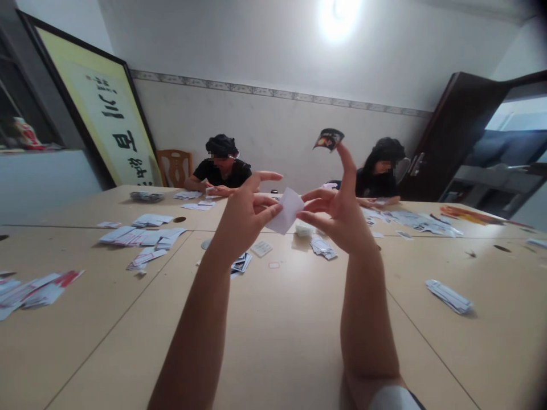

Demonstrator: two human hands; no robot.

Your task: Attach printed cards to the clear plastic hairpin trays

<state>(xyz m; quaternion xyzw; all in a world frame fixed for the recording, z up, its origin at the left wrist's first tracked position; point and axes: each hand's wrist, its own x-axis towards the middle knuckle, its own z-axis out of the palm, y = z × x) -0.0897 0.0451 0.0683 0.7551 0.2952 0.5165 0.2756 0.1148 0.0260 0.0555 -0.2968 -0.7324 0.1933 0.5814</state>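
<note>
Above the table, between my two hands, is a small white piece of paper. My left hand pinches its left side between thumb and fingers, with the index finger stretched out. The right edge of the paper is pinched by my right hand. On the raised index fingertip of that hand sits a small dark label with a picture. Below the hands lie a stack of dark-and-white cards, a pale square pad and a small red-edged slip.
White paper slips lie in piles on the left of the table, with more at the right. Across the table sit two people in dark tops, handling small papers. A framed calligraphy panel leans at the left.
</note>
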